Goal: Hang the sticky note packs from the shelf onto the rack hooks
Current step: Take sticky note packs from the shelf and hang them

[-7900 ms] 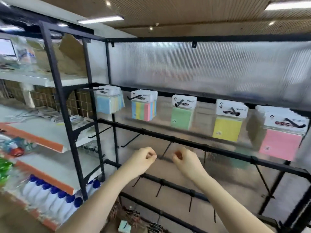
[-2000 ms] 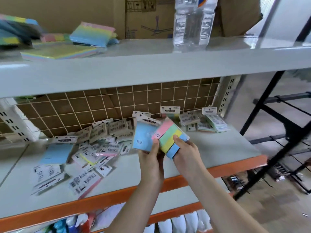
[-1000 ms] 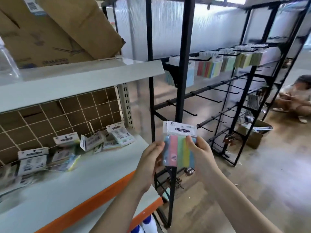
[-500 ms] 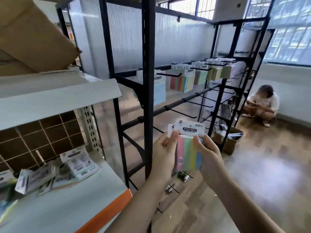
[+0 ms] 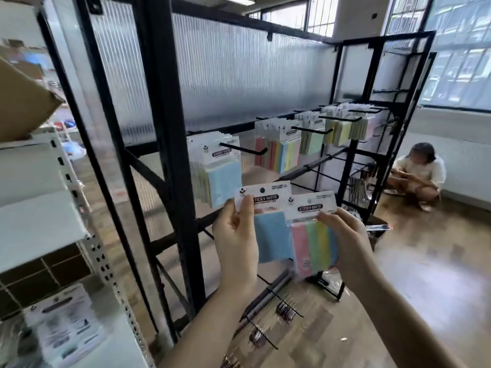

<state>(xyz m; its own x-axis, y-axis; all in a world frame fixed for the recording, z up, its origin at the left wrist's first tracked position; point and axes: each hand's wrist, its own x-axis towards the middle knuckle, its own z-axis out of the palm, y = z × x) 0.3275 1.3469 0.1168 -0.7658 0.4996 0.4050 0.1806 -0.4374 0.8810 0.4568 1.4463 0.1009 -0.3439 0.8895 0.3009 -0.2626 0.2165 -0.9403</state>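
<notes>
With each pack carried to the rack, the left hand (image 5: pixel 236 243) pinches a blue pack (image 5: pixel 268 224), the right hand (image 5: pixel 345 240) a striped pack (image 5: pixel 310 240); next, threading a header hole onto a hook (image 5: pixel 245 149).

Wooden floor (image 5: pixel 425 274), ribbed translucent wall panels (image 5: pixel 239 75), and gridded windows (image 5: pixel 459 62) letting in daylight.

"STICKY NOTE" heads each held pack (image 5: pixel 268 197).
</notes>
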